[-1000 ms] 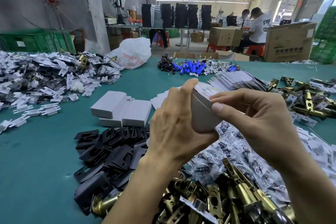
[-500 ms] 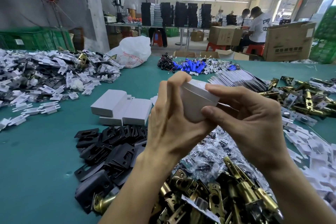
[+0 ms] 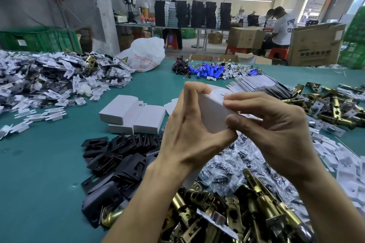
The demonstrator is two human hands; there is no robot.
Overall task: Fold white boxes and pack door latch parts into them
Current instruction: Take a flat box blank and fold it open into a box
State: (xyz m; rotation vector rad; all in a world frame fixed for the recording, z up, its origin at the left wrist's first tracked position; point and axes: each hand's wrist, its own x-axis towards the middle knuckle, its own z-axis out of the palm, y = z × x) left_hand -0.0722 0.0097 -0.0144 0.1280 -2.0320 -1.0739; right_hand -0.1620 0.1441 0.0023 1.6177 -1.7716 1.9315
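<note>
At centre, raised above the teal table [image 3: 39,173], I hold a small white cardboard box [image 3: 213,116]. My left hand [image 3: 189,134] curls round its left end to steady it. My right hand [image 3: 276,130] pinches its right edge, probably tucking a flap. Brass door latches [image 3: 256,213] lie heaped at five o'clock, handy for packing.

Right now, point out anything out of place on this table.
One brass latch lies in the white pile at far left, apart from the brass heaps in front and at right. The held box looks undamaged.
</note>
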